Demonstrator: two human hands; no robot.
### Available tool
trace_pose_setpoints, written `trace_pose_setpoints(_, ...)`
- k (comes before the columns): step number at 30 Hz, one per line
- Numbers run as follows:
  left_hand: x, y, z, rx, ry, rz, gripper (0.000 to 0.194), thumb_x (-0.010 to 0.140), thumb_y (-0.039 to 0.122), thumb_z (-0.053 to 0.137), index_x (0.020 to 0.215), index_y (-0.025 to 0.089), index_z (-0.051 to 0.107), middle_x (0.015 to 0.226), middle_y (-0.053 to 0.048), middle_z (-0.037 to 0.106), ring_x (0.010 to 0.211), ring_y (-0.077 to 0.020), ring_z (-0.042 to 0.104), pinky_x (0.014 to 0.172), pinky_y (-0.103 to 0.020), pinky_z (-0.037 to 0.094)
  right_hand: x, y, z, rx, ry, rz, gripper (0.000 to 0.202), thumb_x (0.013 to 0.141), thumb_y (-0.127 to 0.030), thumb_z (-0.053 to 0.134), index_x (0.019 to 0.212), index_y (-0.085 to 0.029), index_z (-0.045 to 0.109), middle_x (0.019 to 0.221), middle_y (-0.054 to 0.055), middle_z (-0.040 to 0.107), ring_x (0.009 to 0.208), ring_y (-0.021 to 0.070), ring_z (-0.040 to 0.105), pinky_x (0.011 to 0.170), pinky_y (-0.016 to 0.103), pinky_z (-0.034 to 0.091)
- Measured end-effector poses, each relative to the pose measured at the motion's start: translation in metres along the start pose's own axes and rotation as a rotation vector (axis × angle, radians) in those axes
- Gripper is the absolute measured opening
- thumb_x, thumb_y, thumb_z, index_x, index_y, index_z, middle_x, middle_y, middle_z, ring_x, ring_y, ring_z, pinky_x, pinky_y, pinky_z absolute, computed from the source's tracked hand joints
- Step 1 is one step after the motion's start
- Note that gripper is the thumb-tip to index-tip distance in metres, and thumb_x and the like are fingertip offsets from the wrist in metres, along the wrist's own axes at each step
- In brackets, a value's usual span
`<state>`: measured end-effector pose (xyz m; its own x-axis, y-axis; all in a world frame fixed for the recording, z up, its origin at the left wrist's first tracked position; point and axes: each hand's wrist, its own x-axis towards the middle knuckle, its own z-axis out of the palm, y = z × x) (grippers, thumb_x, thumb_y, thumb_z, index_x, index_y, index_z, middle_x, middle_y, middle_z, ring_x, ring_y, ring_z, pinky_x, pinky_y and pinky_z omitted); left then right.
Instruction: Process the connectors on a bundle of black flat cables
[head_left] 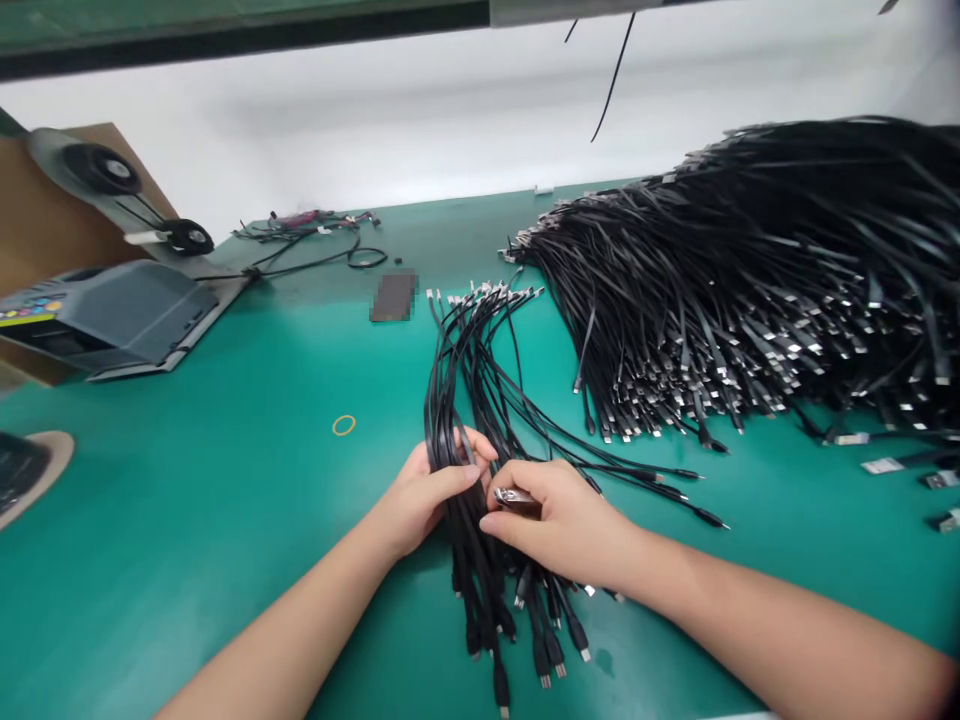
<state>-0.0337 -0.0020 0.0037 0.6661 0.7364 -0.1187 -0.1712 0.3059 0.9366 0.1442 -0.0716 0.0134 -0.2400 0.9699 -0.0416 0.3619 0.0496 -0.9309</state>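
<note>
Green worktop (247,490): cable bundle (442,390) gripped at centre

White wall (360,130) stands behind the worktop; a thin black cable (616,75) hangs in front of it from above.

Hands: the left hand (429,492) is closed around the cable bundle near its middle, thumb laid across the flat black strands, fingers curled at the far side. The right hand (562,515) pinches a small metal tool (514,495), resembling a clipper, between thumb and curled fingers. It sits just beside the left fingertips; whether the tool touches a strand cannot be told.

Cable bundle: located front and centre, running away from the viewer. Pale connectors (491,293) mark its far end; dark plugs with metal tips (551,655) fan out at the near end. Several loose cables (630,463) curve off to the right.

Surroundings: a large heap of black cables (750,270) occupies the right side, well apart from the left hand. A yellow ring (343,425) lies left of the cable bundle. Beyond it rests a dark rectangular item (394,296), pixelated and not identifiable. A grey machine (127,315) with coloured buttons stands far left, near a tangle of thin leads (307,228) at the back.
</note>
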Motion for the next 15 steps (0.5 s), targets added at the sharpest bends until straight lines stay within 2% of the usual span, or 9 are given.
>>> trace_pose_setpoints(3,0.0,0.001,0.002,0.079,0.022,0.007,0.019,0.086,0.033,0.073,0.093,0.018,0.064,0.066,0.003,0.06,0.06,-0.0098,0.055,0.06,-0.022,0.042,0.002,0.001,0.0,0.121,0.008,0.04,0.01,0.081,-0.023,0.067,0.077,-0.018,0.06,0.062,-0.007,0.051,0.055,0.0079,0.041,0.052,0.021,0.031)
trace_pose_setpoints(7,0.001,0.0,0.0,0.153,-0.045,0.024,0.022,0.09,0.038,0.069,0.096,0.018,0.062,0.058,0.004,0.057,0.056,-0.0093,0.05,0.056,-0.021,0.036,0.009,0.005,-0.006,0.528,0.142,0.081,0.018,0.088,-0.031,0.061,0.079,-0.021,0.049,0.053,-0.01,0.047,0.042,0.0064,0.04,0.042,0.019,0.027)
trace_pose_setpoints(11,0.003,-0.002,-0.005,0.219,-0.085,0.0,0.027,0.083,0.033,0.077,0.101,0.019,0.063,0.067,0.004,0.059,0.064,-0.0105,0.055,0.063,-0.023,0.042,0.013,0.007,-0.013,0.762,0.305,0.023,0.027,0.089,-0.038,0.064,0.077,-0.019,0.049,0.062,-0.008,0.053,0.043,0.0049,0.045,0.041,0.017,0.029)
trace_pose_setpoints(15,0.004,-0.002,-0.006,0.234,-0.075,-0.037,0.029,0.079,0.027,0.081,0.102,0.019,0.066,0.08,0.001,0.064,0.075,-0.013,0.061,0.072,-0.026,0.051,0.014,0.007,-0.015,0.832,0.279,0.021,0.027,0.088,-0.039,0.068,0.081,-0.019,0.051,0.065,-0.007,0.055,0.046,0.0051,0.047,0.042,0.016,0.03)
